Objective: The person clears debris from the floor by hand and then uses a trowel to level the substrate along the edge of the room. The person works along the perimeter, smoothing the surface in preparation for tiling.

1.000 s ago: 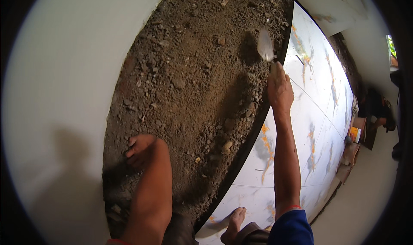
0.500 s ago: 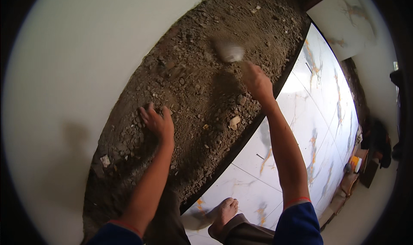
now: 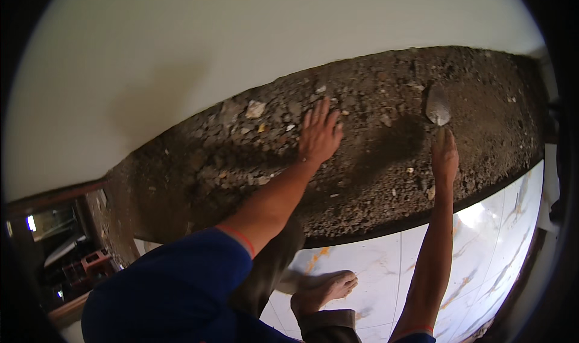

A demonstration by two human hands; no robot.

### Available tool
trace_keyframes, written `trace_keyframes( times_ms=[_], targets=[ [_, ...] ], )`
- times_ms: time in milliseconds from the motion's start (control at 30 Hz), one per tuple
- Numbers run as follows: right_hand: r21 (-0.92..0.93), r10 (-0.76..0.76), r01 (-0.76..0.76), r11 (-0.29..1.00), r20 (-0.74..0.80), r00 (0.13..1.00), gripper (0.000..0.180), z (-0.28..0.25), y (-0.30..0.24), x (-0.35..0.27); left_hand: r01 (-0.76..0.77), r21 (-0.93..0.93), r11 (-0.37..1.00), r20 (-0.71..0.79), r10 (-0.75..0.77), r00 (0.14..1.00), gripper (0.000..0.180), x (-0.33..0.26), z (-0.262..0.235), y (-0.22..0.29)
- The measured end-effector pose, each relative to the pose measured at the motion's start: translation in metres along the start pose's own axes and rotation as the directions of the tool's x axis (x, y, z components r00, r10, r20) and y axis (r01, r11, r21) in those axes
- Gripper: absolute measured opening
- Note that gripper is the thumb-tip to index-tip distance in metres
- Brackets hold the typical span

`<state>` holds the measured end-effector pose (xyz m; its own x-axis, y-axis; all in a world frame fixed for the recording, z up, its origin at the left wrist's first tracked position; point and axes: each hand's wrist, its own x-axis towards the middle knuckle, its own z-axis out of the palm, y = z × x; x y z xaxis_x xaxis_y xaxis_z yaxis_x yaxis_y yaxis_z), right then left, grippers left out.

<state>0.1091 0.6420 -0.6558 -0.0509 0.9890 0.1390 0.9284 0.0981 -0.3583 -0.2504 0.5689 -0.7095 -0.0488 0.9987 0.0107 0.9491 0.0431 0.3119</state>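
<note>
Trowel out at the far right of the strip of dark, stony bedding, blade laid flat on the surface near the white wall, handle swallowed by the right hand, clenched around it. Left hand released, fingers fanned, palm pressed down on the gravelly mix to the left of the blade, well apart from it, propping the body's weight. Pale stone chips and lumps scattered along the wall side of the bed. Laid marble-look tiles with orange veining bordering the near edge of the strip, a bare foot planted on them below a blue sleeve. Judged from the pose: levelling or spreading in hand. Best done with the blade kept low and nearly flat, drawn in short strokes back toward the tile edge, stones flicked aside rather than buried, weight kept light on the propping palm to avoid denting the bed, no grit dragged onto the finished tiles.
</note>
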Motion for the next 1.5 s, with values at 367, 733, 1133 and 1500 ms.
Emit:
trace_keyframes(
  times_ms=[367,733,1133,1500],
  targets=[
    [-0.054,0.023,-0.018,0.998,0.090,0.996,0.055,0.014,-0.187,-0.161,-0.001,-0.712,0.702,0.052,0.055,0.997,0.037,-0.014,-0.018,-0.039],
    [0.225,-0.187,0.111,0.968,0.352,0.917,0.048,0.119,-0.399,-0.169,-0.098,-0.096,0.991,0.209,0.116,0.971,0.065,-0.371,-0.157,-0.240],
    [0.239,-0.019,-0.050,0.970,0.281,0.960,0.046,0.082,-0.424,-0.355,0.586,-0.396,0.707,-0.072,-0.660,0.748,0.055,-0.420,-0.150,-0.305],
    [0.527,0.155,-0.447,0.722,0.506,0.848,0.047,0.118,-0.474,-0.528,-0.171,-0.476,0.862,-0.846,-0.396,0.358,0.056,-0.228,-0.464,-0.292]
  ],
)
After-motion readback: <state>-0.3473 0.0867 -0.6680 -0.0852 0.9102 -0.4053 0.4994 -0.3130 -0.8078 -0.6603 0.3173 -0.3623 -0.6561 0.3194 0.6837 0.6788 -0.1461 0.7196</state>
